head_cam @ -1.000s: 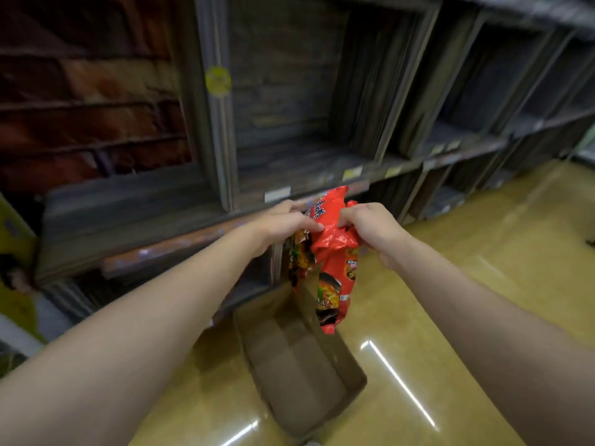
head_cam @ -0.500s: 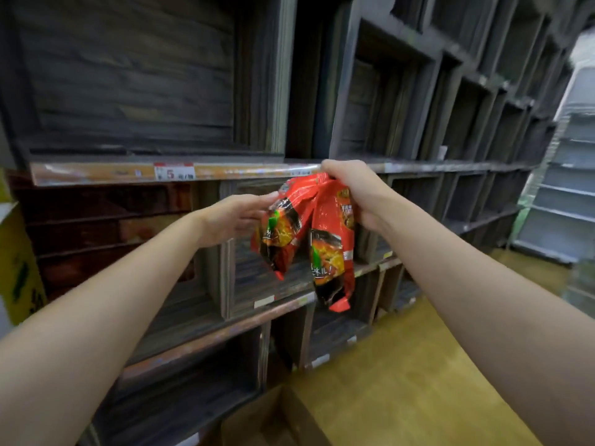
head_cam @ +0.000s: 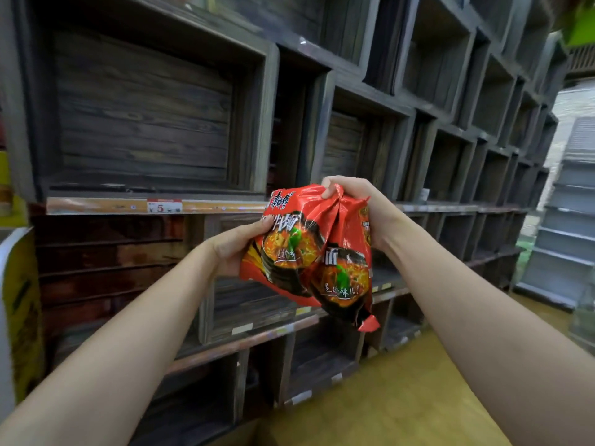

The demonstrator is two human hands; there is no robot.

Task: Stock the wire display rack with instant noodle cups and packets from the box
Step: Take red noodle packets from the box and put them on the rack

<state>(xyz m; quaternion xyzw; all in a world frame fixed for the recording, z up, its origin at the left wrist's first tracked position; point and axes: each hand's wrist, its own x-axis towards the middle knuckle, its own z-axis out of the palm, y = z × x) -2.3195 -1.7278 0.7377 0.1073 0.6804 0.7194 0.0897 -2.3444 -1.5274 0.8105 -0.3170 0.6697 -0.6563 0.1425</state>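
Right hand (head_cam: 363, 207) has its fingers (head_cam: 335, 185) curled over the top edges of the noodle packets, bunching the red wrapper up there, so it's gripping them from above. Left hand (head_cam: 240, 249) is on the left side of the bundle, thumb on the front of the nearer noodle packet (head_cam: 283, 249) and the rest of its fingers hidden behind, so that one's gripping too. Looks like two packets: the second noodle packet (head_cam: 343, 278) hangs a bit lower and to the right, overlapping the first, its bottom corner dangling free. Both are red with a bowl of noodles printed on the front.

The bundle is held up in the air in front of the dark wooden shelf unit (head_cam: 267, 101), not touching it. Just left of the packets, at about their top edge, there's a price strip (head_cam: 96, 206) along a shelf with a price tag (head_cam: 164, 207) reading 5. Below the packets are lower shelf cubbies, then the yellowish floor (head_cam: 402, 397). Far left of the packets there's a yellow display (head_cam: 22, 304), and far right a grey metal shelving unit (head_cam: 566, 226), kinda blurry.
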